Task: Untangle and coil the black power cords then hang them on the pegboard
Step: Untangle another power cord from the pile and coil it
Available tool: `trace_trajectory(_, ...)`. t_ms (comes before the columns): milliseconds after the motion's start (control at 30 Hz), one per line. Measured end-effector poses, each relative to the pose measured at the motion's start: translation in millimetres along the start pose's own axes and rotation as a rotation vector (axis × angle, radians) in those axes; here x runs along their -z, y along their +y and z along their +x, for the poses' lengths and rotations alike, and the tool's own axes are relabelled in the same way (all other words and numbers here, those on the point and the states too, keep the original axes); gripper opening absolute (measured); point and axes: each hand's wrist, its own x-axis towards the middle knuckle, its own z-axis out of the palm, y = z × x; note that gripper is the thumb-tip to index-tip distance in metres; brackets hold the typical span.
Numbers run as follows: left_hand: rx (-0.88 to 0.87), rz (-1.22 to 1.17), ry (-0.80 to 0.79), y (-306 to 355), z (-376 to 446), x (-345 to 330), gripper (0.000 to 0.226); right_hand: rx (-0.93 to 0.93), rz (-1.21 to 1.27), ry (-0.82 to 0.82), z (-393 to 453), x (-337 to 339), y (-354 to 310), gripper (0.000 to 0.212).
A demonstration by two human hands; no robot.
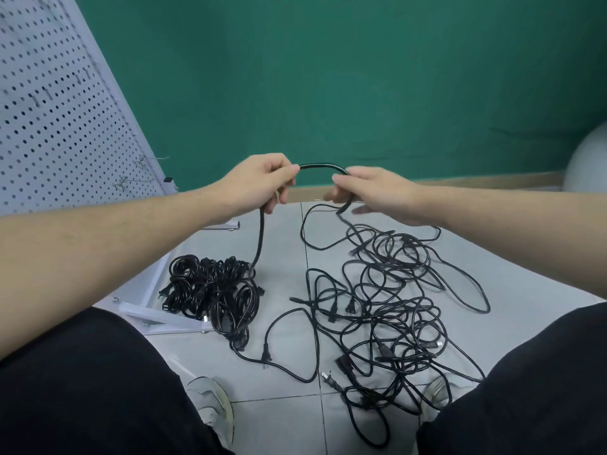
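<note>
At the far left, a white pegboard (49, 103) leans on its stand, with two wire hooks (131, 174) low on its face. Beside the stand's white foot (154, 318), on the tiled floor (285, 421), lies a pile of coiled black cords (210, 290), bundled close together. From that pile one black power cord (323, 167) rises to the left hand (259, 180), whose fingers curl round it, thumb and forefinger pinching it at the top. The cord arches across the gap to the right hand (377, 192), which pinches it between thumb and forefinger while the other fingers are spread loosely below; from there it drops toward the floor. Under the right hand and spreading toward the right knee lies a loose tangle of black power cords (394, 307), several plugs (330, 380) showing among the loops. A grey shoe (213, 405) stands near the bottom left of the tangle, another (437, 397) partly hidden under cords at the right. Black trouser legs (92, 389) fill both lower corners. A green wall (328, 77) stands behind.
</note>
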Motion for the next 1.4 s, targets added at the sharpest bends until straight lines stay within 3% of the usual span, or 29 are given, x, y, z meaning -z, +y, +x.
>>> trace_trajectory(100,0.079,-0.044,-0.074,-2,-6,8,0.019,0.088,0.003,0.013,0,-5,-10,0.031)
trace_trajectory(233,0.093,-0.139,-0.225,8,-11,1,0.029,0.237,-0.233,-0.084,-6,-24,-19,0.03)
trace_trajectory(333,0.021,0.01,-0.213,14,-9,-7,0.039,0.277,-0.312,-0.177,-9,-32,-25,0.029)
trace_trajectory(433,-0.036,0.08,-0.161,16,-7,-2,0.051,0.229,-0.522,-0.311,-11,-25,-23,0.032)
trace_trajectory(567,-0.049,-0.045,-0.062,10,-7,17,0.064,-0.021,-0.643,-0.444,-10,-3,4,0.033)
trace_trajectory(633,-0.028,0.013,-0.049,1,-7,25,0.064,-0.108,-0.547,-0.419,-12,14,16,0.031)
trace_trajectory(700,0.038,0.218,-0.081,-11,-6,33,0.062,-0.129,-0.402,-0.374,-13,31,25,0.028)
trace_trajectory(800,0.184,0.541,-0.237,-32,-6,39,0.057,-0.084,-0.279,-0.277,-13,41,29,0.023)
trace_trajectory(867,0.239,0.595,-0.376,-42,-8,34,0.049,-0.017,-0.277,-0.205,-9,34,24,0.024)
trace_trajectory(933,0.24,0.483,-0.434,-43,-11,21,0.044,0.038,-0.295,-0.18,-8,21,11,0.025)
trace_trajectory(1067,0.215,-0.036,-0.293,-12,-6,-9,0.051,0.148,-0.338,-0.202,-8,-8,-17,0.023)
trace_trajectory(1200,0.061,0.102,-0.21,7,0,-18,0.047,0.151,-0.27,-0.212,-9,-15,-28,0.021)
trace_trajectory(1267,0.048,0.191,-0.116,6,3,-12,0.05,0.076,-0.24,-0.275,-9,-10,-24,0.032)
trace_trajectory(1400,0.009,-0.117,0.097,3,6,5,0.054,-0.1,-0.541,-0.482,-14,4,2,0.038)
